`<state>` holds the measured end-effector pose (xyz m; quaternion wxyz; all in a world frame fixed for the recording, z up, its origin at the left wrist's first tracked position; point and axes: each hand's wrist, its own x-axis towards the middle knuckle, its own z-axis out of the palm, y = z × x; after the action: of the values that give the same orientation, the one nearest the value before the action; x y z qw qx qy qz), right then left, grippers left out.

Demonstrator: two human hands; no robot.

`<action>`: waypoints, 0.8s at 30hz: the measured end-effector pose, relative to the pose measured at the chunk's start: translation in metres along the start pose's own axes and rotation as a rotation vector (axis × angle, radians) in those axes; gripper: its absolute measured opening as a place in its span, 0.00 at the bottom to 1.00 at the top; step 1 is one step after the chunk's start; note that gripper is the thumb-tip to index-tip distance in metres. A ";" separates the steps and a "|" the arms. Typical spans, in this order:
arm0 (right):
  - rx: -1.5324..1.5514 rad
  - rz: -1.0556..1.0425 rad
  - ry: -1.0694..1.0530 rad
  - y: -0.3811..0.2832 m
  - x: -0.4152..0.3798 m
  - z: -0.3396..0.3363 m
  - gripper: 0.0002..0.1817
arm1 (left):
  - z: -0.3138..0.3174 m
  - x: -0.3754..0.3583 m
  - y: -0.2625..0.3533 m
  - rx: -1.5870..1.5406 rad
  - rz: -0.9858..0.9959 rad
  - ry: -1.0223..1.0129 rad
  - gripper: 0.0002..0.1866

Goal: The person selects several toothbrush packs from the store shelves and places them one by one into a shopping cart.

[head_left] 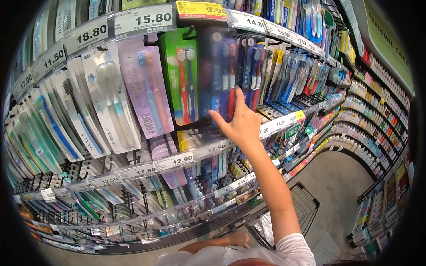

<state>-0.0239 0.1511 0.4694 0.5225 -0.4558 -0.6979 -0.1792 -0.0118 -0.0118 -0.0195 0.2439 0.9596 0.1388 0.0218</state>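
My right hand (241,120) reaches up to the shelf and grips a dark blue toothbrush pack (216,75) across its lower part, thumb at the left edge and index finger at the right. The pack is slightly blurred and holds a red-handled brush. Similar dark packs (254,66) hang just to its right. Left of it hangs a green toothbrush pack (184,80), then a lilac pack (146,88). My left hand (240,239) is low near the bottom, beside the shopping cart (306,199); its fingers are not clear.
Price labels (175,160) run along the shelf edges. Clear toothbrush packs (108,97) hang at the left. The cart carries a silvery item (267,228). Across the grey floor (330,177), curved shelves (372,115) with many bottles line the right side.
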 end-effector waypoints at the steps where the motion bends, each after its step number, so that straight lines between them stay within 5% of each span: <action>1: -0.007 -0.003 0.009 0.001 -0.001 0.002 0.45 | 0.001 0.000 0.000 0.007 -0.004 0.009 0.33; 5: 0.013 -0.025 0.069 0.001 -0.022 -0.017 0.40 | -0.032 -0.001 0.017 0.028 -0.059 -0.201 0.33; 8: 0.130 -0.137 0.158 0.014 -0.060 -0.044 0.26 | -0.039 0.000 0.022 0.058 -0.036 -0.225 0.31; 13: 0.733 0.297 -0.338 0.022 -0.108 -0.114 0.06 | -0.003 0.004 -0.006 0.076 0.031 -0.020 0.22; 17: 1.482 -0.043 -0.528 0.008 -0.102 -0.187 0.13 | -0.024 0.016 0.011 0.104 0.065 -0.242 0.25; 20: 1.974 -0.230 -0.728 0.001 -0.098 -0.221 0.22 | -0.076 0.013 0.036 0.024 0.032 -0.170 0.22; 24: 2.132 -0.055 -0.341 -0.017 -0.111 -0.255 0.30 | -0.050 0.041 0.025 0.203 -0.020 -0.238 0.16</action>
<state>0.1110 -0.0928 0.4735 0.5420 0.2305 -0.5679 0.5749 0.0287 0.0020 0.0356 0.1605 0.9737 0.1200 -0.1087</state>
